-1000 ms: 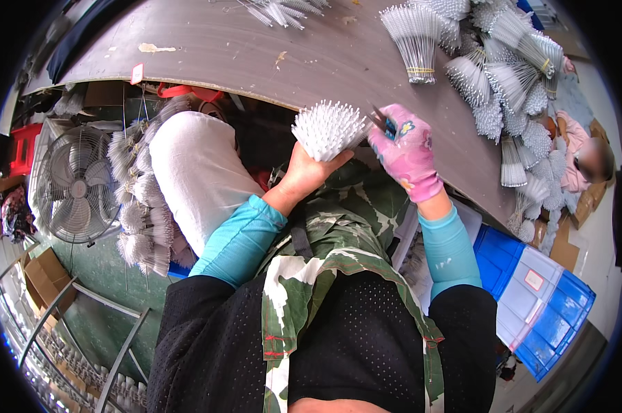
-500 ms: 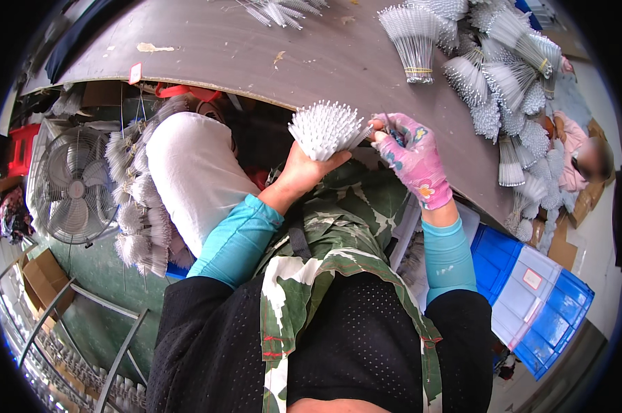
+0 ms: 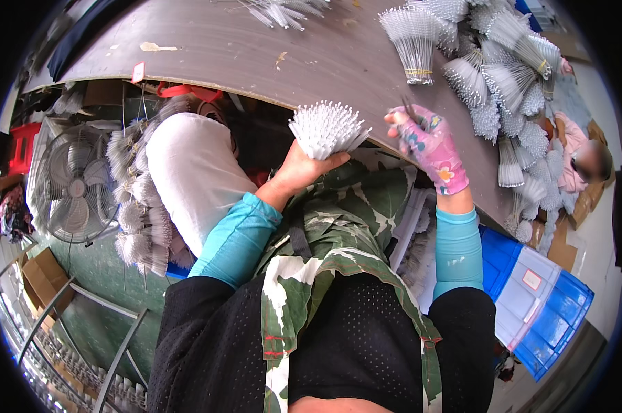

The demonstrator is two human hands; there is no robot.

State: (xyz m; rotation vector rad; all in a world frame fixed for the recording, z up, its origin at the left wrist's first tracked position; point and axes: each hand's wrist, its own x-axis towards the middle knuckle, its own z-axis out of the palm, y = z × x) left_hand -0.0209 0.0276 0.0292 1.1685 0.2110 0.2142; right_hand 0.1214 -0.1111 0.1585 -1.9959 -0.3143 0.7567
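Left hand (image 3: 303, 168), bare, grips a bundle of white brushes (image 3: 327, 129) from below, bristle ends up, at the near edge of the table (image 3: 256, 48). Right hand (image 3: 431, 146), in a pink patterned glove, pinches small scissors (image 3: 409, 110) just right of the bundle, not touching it. More brush bundles (image 3: 493, 65) lie piled on the table's right side.

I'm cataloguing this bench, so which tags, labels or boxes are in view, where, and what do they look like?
Small white paper tag with red border: on the grey table's left front edge.
White rectangular label: on the blue plastic crate at lower right.
Brown cardboard box: on the floor at lower left, open.
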